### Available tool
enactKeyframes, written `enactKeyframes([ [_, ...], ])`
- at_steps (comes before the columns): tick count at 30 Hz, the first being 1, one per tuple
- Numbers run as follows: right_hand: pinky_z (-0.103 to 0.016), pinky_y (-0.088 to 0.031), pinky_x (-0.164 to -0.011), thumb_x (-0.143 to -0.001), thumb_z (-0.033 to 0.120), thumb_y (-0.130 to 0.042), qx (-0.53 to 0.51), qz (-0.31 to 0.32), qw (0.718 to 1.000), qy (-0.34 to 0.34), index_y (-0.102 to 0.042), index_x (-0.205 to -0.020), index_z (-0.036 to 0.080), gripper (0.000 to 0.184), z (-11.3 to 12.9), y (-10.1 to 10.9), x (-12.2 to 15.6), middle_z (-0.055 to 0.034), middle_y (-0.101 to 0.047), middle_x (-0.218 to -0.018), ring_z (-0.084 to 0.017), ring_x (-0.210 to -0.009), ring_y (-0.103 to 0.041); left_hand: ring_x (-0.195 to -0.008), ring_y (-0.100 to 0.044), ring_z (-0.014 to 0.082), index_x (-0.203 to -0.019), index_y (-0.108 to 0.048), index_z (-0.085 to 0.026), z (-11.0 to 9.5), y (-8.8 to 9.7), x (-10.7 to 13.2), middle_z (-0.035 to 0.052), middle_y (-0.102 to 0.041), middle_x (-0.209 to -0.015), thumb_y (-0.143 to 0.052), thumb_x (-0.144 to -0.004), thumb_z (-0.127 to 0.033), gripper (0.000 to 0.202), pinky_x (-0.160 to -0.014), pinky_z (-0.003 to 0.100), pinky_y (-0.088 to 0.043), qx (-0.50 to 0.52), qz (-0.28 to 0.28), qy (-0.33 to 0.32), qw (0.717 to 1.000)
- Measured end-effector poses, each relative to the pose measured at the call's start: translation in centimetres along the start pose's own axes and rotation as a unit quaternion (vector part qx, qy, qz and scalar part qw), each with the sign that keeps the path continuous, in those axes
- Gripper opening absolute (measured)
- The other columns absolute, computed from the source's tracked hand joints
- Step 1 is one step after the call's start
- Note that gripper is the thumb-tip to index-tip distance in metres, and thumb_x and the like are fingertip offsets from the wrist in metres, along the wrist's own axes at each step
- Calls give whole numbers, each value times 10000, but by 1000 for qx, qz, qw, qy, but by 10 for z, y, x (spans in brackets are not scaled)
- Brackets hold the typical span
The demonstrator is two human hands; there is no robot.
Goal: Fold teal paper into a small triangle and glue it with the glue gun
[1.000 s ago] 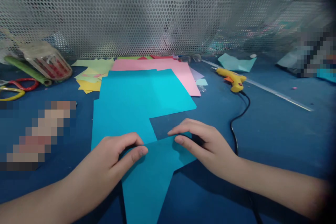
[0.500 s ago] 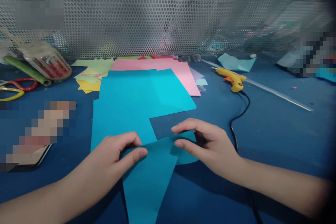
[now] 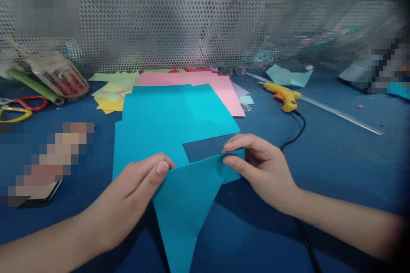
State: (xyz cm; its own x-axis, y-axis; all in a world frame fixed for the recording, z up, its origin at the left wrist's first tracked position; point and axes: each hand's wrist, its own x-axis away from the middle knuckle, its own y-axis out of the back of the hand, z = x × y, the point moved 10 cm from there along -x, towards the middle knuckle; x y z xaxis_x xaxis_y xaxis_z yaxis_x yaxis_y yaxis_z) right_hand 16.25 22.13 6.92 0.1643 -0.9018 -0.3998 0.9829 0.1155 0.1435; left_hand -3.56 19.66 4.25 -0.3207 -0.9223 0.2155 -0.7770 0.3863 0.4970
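A folded piece of blue paper (image 3: 188, 200) hangs between my two hands, its crease along the top and its lower end narrowing toward the bottom edge of the view. My left hand (image 3: 137, 192) pinches the left end of the crease, thumb in front and fingers behind. At the right end, my right hand (image 3: 259, 166) grips the fold between thumb and fingertips; a flap of the paper shows behind it. Larger blue sheets (image 3: 166, 115) lie flat on the table just beyond, over a pink sheet (image 3: 229, 96).
To the right lie a yellow glue gun (image 3: 286, 96) with a black cord and a clear glue stick (image 3: 342, 115). Scissors (image 3: 35, 103), a glass jar (image 3: 60, 76) and a phone (image 3: 48, 196) are at left. Yellow and green scraps (image 3: 110, 89) sit before a perforated metal panel (image 3: 179, 17).
Both hands have lifted the blue paper slightly. The right hand moved up and right and closed on the fold; the left thumb shifted left and up along the edge.
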Motion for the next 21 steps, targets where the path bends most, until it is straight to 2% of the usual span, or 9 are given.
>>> enactKeyframes([
  [4, -248, -543, -598, -833, 372, -755, 14, 5, 999, -28, -722, -897, 269, 125, -7, -1, 1, -18, -711, -838, -159, -744, -654, -495, -318, 110, -614, -448, -219, -5, -2, -3, -60, -334, -566, -407, -932, -614, 509, -449, 231, -268, -27, 9, -36, 999],
  [7, -239, -516, -595, -803, 374, -779, -6, 21, 999, -48, -720, -954, 280, 188, -13, -3, 1, -15, -673, -858, -159, -779, -623, -510, -312, 108, -549, -438, -207, -6, -2, -5, -58, -313, -552, -496, -897, -572, 508, -466, 240, -246, -36, 8, -40, 998],
  [10, -225, -412, -482, -799, 409, -769, -10, 37, 995, -97, -712, -991, 276, 241, -24, -5, 1, 8, -567, -763, -126, -633, -502, -518, -306, 111, -548, -471, -208, -6, 3, -5, -56, -313, -553, -526, -882, -537, 472, -467, 241, -244, -40, -13, -35, 999],
  [12, -231, -354, -455, -806, 439, -750, -16, 45, 991, -124, -690, -933, 249, 236, -29, -7, 2, 34, -461, -683, -111, -562, -399, -510, -298, 108, -532, -445, -208, -7, 8, -6, -58, -300, -543, -544, -867, -522, 470, -458, 234, -246, -38, -32, -31, 998],
  [14, -235, -345, -470, -803, 431, -748, -19, 32, 992, -120, -625, -814, 226, 239, -27, -5, 1, 52, -376, -653, -107, -555, -353, -476, -328, 98, -538, -460, -210, -8, 12, -6, -60, -334, -528, -552, -859, -519, 455, -436, 220, -264, -29, -49, -26, 998],
  [16, -230, -354, -480, -794, 378, -756, -12, -5, 995, -96, -576, -807, 229, 234, -21, 1, -1, 60, -339, -664, -105, -565, -348, -418, -398, 85, -597, -553, -220, -10, 13, -5, -62, -429, -544, -557, -855, -528, 403, -399, 206, -296, -13, -55, -18, 998],
  [19, -211, -359, -463, -793, 278, -753, -13, -49, 996, -67, -540, -990, 267, 290, -14, 8, -1, 84, -321, -657, -96, -531, -328, -343, -490, 73, -751, -680, -249, -4, 10, -3, -62, -573, -628, -609, -826, -563, 331, -367, 191, -369, 55, -49, 37, 997],
  [21, -212, -393, -483, -805, 255, -744, -30, -45, 997, -59, -497, -1077, 286, 369, -13, 6, -1, 96, -373, -636, -96, -521, -364, -320, -501, 66, -782, -711, -259, 3, 6, 1, -66, -606, -623, -658, -794, -575, 320, -374, 178, -397, 97, -42, 82, 991],
])
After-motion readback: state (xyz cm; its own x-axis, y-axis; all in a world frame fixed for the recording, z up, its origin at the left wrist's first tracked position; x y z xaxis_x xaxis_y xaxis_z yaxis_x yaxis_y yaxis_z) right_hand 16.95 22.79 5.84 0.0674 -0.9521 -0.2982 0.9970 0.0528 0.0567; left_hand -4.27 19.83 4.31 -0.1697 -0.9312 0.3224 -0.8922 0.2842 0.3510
